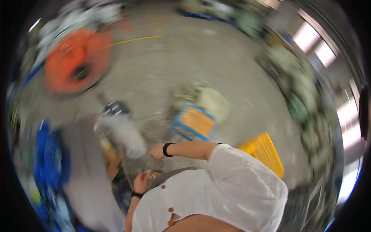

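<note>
My left hand (141, 182), with a black band at the wrist, is low in front of my white shirt, beside the right edge of a grey flat surface (87, 170). My right hand (157, 151), also with a black wristband, reaches across to the left and ends just right of a whitish, bag-like bundle (129, 138) with a dark rounded top. I cannot make out whether the hand touches it. Motion smears the fingers of both hands, and nothing can be made out in either.
A blue-framed stool (198, 120) with a wooden seat stands ahead, by a pale green sack-like heap (212, 101). To the right is a yellow slatted plastic crate (268, 152). A round orange object (73, 58) lies far left; blue bagged material (48, 154) is nearer. Greenish sacks (297, 81) line the right side.
</note>
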Motion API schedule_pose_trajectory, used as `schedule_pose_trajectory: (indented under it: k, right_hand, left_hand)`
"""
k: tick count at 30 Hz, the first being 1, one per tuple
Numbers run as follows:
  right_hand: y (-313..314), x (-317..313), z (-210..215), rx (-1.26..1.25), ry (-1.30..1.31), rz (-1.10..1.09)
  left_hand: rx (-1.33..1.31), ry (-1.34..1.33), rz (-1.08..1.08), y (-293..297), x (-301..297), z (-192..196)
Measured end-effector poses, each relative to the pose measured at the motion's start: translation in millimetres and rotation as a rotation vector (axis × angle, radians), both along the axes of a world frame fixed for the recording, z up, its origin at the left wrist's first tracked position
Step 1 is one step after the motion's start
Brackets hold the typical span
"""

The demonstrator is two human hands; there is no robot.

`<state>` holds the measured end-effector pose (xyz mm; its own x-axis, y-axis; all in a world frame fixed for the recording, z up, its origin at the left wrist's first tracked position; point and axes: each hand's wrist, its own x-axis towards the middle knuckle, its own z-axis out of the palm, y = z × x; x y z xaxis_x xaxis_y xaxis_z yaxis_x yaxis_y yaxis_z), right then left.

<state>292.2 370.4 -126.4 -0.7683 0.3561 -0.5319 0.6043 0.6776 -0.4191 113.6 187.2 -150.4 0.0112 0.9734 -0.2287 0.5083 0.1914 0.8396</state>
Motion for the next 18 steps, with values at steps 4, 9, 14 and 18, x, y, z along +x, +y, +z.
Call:
schedule_pose_trajectory:
  k: [4, 9, 14, 18]
  right_hand:
    - [-51.9, 248.0, 15.8, 0.155, 0.054, -0.819]
    - [-233.4, 467.4, 9.8, 0.355, 0.096, -1.652]
    - [-334.8, 541.7, 7.9, 0.438, 0.277, -1.779]
    - [-367.3, 575.4, -22.3, 0.691, 0.604, -2.055]
  left_hand:
    - [-0.418, -0.154, -0.419, 21.8, 82.5, -1.8]
    - [0.223, -0.1, -1.168, 45.5, 362.5, 49.4]
    - [0.188, -0.265, -1.586, -49.7, 613.1, 150.8]
    - [0.461, -0.145, -1.95, -94.8, 701.8, 113.7]
